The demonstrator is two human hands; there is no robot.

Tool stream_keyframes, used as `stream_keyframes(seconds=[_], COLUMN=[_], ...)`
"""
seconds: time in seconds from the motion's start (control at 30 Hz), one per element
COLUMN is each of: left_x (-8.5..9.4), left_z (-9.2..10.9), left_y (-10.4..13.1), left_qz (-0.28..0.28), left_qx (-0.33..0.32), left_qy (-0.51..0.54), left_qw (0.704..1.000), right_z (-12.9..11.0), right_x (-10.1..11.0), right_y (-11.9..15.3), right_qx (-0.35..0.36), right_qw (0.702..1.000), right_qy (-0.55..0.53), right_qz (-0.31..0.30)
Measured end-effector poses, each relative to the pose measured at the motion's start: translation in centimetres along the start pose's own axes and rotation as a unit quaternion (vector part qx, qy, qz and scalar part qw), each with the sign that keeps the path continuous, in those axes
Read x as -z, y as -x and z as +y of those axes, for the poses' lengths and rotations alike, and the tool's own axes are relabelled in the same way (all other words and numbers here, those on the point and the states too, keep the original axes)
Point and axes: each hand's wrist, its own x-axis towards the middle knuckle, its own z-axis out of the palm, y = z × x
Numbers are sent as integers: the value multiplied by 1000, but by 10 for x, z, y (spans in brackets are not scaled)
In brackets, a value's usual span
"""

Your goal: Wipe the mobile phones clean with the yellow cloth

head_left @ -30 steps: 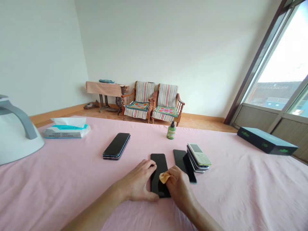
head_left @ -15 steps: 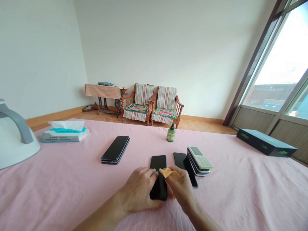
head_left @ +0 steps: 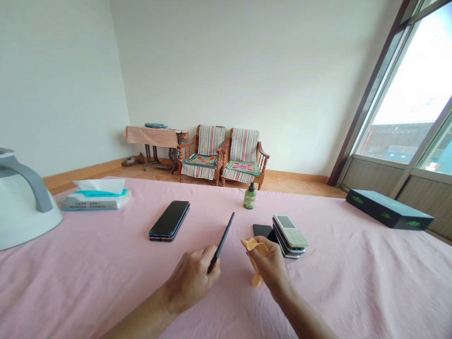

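A black phone (head_left: 225, 236) is held edge-on by my left hand (head_left: 193, 275), its far end tilted up to the right, off the cloth. My right hand (head_left: 271, 263) pinches a yellow cloth (head_left: 257, 256), part of which hangs down below the fingers. Just beyond my right hand, another black phone (head_left: 262, 230) lies partly hidden. Beside it rises a stack of phones topped by a white keypad phone (head_left: 290, 230). Left of centre, a small stack of dark phones (head_left: 170, 220) rests on the pink tablecloth (head_left: 116, 263).
A green spray bottle (head_left: 250, 197) stands near the far edge. On the left are a tissue pack (head_left: 95, 195) and a white kettle (head_left: 26, 207). A black box (head_left: 388, 209) lies at the far right. Two chairs (head_left: 226, 155) stand beyond the table.
My left hand has lifted the phone off the tablecloth and turned it on edge, moving slightly left. My right hand has moved a little right with the yellow cloth, away from the phone.
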Motion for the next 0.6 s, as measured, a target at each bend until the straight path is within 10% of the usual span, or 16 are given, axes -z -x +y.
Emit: stream_keyframes(seconds=[0.6], left_x=[4], left_z=[-20], left_y=[14], left_qz=[11], left_qx=[-116], left_qy=[26], left_qw=[993], right_z=[9], right_x=[-9], right_y=[-56], right_qx=[184], right_qw=[972], right_qy=[143], right_qz=[21])
